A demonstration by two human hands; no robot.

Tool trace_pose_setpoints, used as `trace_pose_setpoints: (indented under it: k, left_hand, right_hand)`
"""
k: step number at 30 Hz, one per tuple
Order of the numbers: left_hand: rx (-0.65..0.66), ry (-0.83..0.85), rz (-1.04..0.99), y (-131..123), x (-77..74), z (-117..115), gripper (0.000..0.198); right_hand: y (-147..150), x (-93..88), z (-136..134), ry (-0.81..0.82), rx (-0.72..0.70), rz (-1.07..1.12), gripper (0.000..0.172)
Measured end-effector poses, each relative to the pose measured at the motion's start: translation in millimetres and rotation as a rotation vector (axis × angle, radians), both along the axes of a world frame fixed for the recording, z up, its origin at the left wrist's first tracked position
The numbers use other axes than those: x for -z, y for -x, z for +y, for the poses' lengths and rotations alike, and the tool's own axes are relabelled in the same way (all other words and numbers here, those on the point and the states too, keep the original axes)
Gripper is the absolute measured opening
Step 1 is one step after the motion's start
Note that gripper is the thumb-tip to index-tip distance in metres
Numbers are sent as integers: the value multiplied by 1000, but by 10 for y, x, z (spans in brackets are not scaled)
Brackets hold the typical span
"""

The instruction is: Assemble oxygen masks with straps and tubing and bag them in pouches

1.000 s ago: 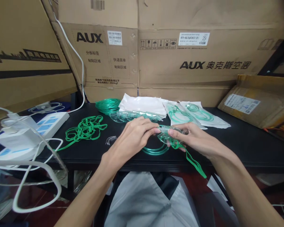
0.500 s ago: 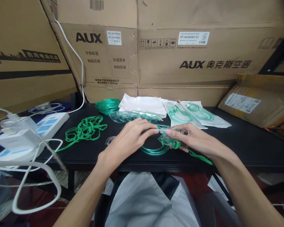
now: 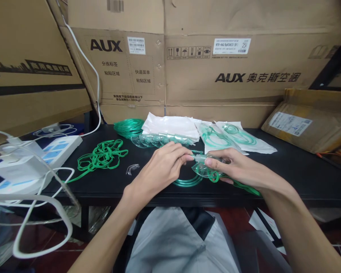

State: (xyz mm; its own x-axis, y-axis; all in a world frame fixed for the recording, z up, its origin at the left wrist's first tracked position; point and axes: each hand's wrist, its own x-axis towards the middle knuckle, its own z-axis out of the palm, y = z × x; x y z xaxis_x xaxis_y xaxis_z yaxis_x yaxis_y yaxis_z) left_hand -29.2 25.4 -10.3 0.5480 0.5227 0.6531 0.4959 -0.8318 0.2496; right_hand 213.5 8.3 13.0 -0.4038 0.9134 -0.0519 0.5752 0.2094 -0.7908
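Note:
My right hand is closed around a clear oxygen mask just above the table. A green elastic strap trails from the mask under that hand. My left hand pinches the end of a green tube at the mask's pale connector. The fingers partly hide this joint, so how deep the tube sits cannot be seen. Below the hands lies a loop of the green tubing. Further back, several clear masks lie in an overlapping row.
White packaging and bagged green tubing lie at the back beside a tubing coil. Tangled green strap and thin metal strips are on the left, near a power strip. Cardboard boxes wall off the back.
Both hands, with the mask and tube end, have shifted slightly right. The thin metal strips beside my left wrist show more fully.

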Motion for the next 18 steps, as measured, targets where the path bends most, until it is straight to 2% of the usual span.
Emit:
trace_pose_setpoints:
  k: [8, 12, 15, 18]
  left_hand:
    - [-48, 12, 42, -17, 5, -9, 20]
    - [-50, 67, 56, -28, 6, -33, 21]
    - [-56, 130, 38, -14, 4, -39, 22]
    - [-52, 211, 1, 11, -27, -34, 23]
  right_hand:
    - [54, 4, 11, -111, 10, -80, 43]
    - [67, 18, 5, -259, 7, -171, 40]
    - [96, 42, -21, -362, 64, -224, 40]
    - [128, 80, -30, -483, 85, -246, 31]
